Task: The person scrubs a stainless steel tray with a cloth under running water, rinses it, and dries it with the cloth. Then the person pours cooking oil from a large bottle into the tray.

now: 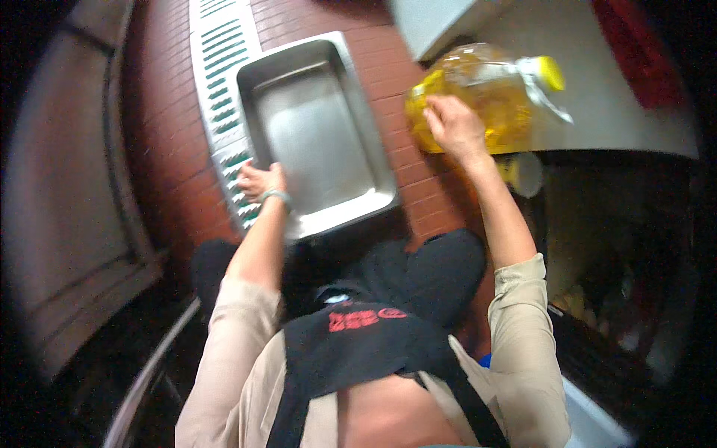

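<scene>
A deep rectangular stainless steel pan [316,126] lies in front of me, its inside bare. At its near left rim is my left hand [262,182], with thumb and fingers apart; whether it touches the rim is unclear. My right hand [456,126] has curled fingers and overlaps the lower part of a large clear plastic bottle of yellow oil [504,112]. The bottle is tilted well over, its yellow cap [550,73] to the right and a loose strap-like handle at the neck. Whether those fingers grip the bottle is hidden.
Red brick-like tiles [386,73] cover the floor. A slotted drain cover [224,67] runs along the pan's left side. On the right is a pale surface [622,129] with a dark open space below it. A metal-framed unit [73,151] stands at left.
</scene>
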